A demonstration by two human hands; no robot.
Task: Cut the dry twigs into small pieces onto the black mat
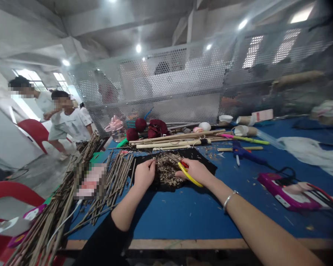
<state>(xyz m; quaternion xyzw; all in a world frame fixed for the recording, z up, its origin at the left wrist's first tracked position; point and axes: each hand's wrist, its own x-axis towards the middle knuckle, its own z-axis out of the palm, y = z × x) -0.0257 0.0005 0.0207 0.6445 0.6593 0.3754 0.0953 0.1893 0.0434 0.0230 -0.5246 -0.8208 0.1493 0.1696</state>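
Observation:
A heap of short chopped twig pieces [169,171] lies on a black cloth [207,168] in front of me. My right hand [194,170] is closed around scissors with yellow and red handles [191,177]; their blades point away to the left over the heap. At the heap's left edge my left hand [144,173] has its thumb and fingers pressed together. Whatever sits in that pinch is too small to make out. Left of this hand, many loose thin sticks [118,173] are spread across the blue table [183,218].
A thick bundle of long twigs [63,199] runs along the table's left side. Pale rods [174,142] and dark red yarn balls [141,125] lie behind the cloth. To the right are a blue glue gun [245,153] and a purple power strip [290,194]. Two people stand far left.

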